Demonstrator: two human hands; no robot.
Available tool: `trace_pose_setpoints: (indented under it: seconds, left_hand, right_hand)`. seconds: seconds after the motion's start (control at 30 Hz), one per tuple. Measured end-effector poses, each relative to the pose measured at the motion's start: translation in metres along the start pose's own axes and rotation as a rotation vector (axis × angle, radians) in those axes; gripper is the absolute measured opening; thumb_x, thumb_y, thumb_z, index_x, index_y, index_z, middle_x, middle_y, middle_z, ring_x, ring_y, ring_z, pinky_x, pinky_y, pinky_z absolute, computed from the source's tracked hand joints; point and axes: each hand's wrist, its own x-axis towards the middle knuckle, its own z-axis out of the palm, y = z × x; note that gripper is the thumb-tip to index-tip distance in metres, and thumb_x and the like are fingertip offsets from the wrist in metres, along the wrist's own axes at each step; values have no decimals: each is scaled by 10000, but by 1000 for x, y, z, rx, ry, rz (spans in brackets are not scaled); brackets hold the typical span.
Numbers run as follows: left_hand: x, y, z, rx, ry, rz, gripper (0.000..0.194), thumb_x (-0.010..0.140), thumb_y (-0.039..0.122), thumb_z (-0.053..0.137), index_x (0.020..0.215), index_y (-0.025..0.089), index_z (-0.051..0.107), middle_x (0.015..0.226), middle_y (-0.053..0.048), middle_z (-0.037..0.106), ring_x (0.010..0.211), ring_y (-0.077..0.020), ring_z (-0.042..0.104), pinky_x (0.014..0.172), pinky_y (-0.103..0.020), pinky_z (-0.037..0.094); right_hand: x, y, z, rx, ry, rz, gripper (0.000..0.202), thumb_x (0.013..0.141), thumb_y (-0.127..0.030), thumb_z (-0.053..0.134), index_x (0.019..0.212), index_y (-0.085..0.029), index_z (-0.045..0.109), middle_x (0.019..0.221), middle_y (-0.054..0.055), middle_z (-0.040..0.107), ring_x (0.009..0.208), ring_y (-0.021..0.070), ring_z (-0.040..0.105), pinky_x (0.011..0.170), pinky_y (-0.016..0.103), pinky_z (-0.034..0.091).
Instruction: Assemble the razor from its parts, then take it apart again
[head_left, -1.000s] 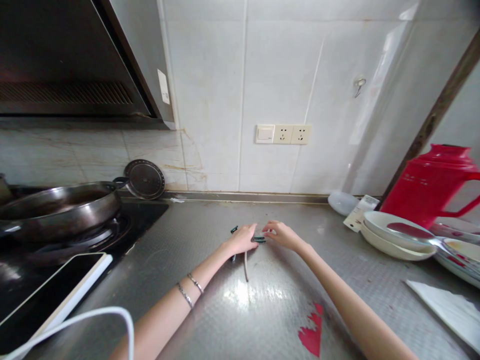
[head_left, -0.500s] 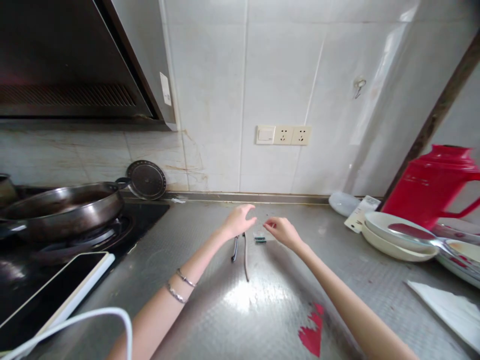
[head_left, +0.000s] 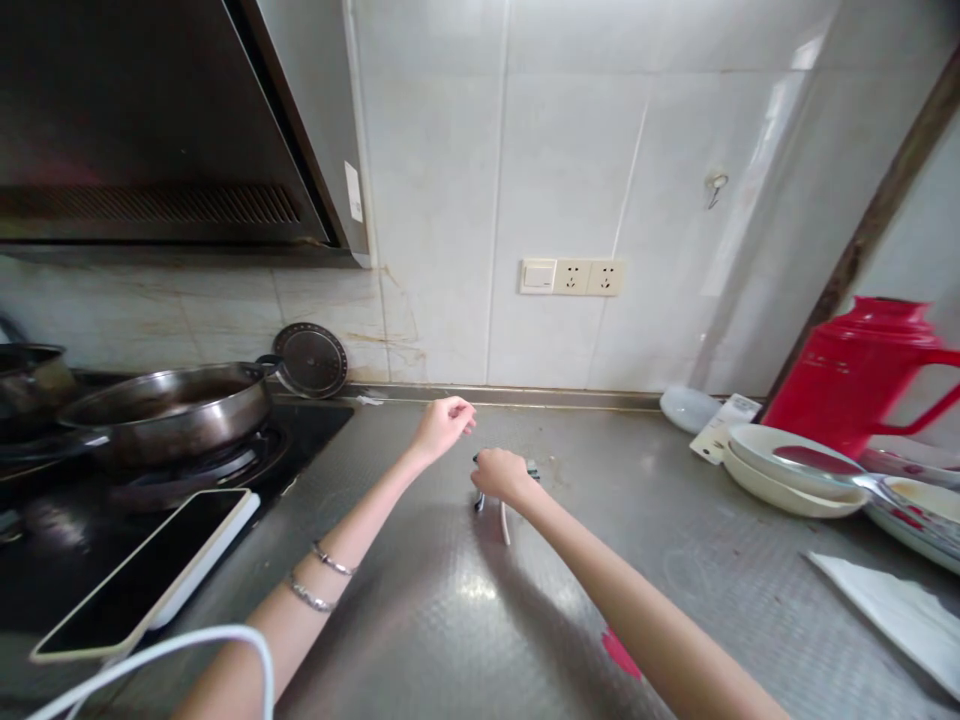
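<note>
My left hand [head_left: 444, 427] hovers over the metal counter [head_left: 420, 600], its fingers curled together; anything between them is too small to make out. To its right, my right hand [head_left: 499, 473] is closed over a thin dark stick-like item [head_left: 479, 502] and a pale cord-like strip [head_left: 505, 525]. Whether its hidden fingertips grip either one cannot be seen. A small dark green piece [head_left: 532, 468] shows just behind the right wrist. Under the right forearm lies a scrap of red paper [head_left: 621, 652], partly covered.
At the left are a stove with a steel pan [head_left: 180, 415], a phone [head_left: 146, 575] and a white cable [head_left: 225, 632]. Stacked plates [head_left: 795, 470], a red thermos [head_left: 862, 375] and a white sheet [head_left: 892, 615] are at the right.
My left hand has moved left and its fingers have drawn together. My right hand has moved left, over the dark item and pale strip. The view has shifted slightly.
</note>
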Motion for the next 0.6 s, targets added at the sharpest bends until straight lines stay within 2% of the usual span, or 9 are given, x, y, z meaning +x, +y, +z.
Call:
trace_pose_setpoints:
  seconds: [0.17, 0.3, 0.43, 0.6]
  left_hand:
    - [-8, -9, -17, -20, -30, -33, 216, 792, 291, 447, 789, 122, 581, 739, -69, 651, 580, -122, 614, 449, -182, 423]
    - [-16, -13, -26, -28, -79, -15, 235, 798, 317, 445, 811, 127, 583, 762, -66, 653, 597, -120, 620, 477, -191, 433]
    - [-25, -18, -34, -25, -103, -12, 256, 799, 346, 450, 819, 131, 587, 770, -68, 663, 600, -129, 626, 486, -205, 436]
    - [-30, -28, -38, -43, -123, 21, 260, 789, 342, 484, 730, 117, 600, 698, -65, 663, 592, -132, 619, 600, -258, 486]
  right_hand:
    - [6, -12, 6, -24, -27, 33, 322, 757, -151, 503, 1038, -147, 659, 1044, 189, 657, 965, 278, 625, 745, 350, 498]
    - [9, -12, 12, -20, -77, 49, 337, 733, -137, 523, 1044, -127, 653, 1067, 194, 647, 979, 288, 619, 753, 370, 503]
    - [13, -8, 16, 1, -137, 73, 309, 709, -161, 552, 990, -117, 671, 991, 186, 675, 935, 282, 637, 729, 357, 514]
    - [11, -9, 18, 18, -149, 89, 315, 706, -184, 550, 989, -116, 671, 985, 186, 676, 935, 286, 636, 728, 366, 516]
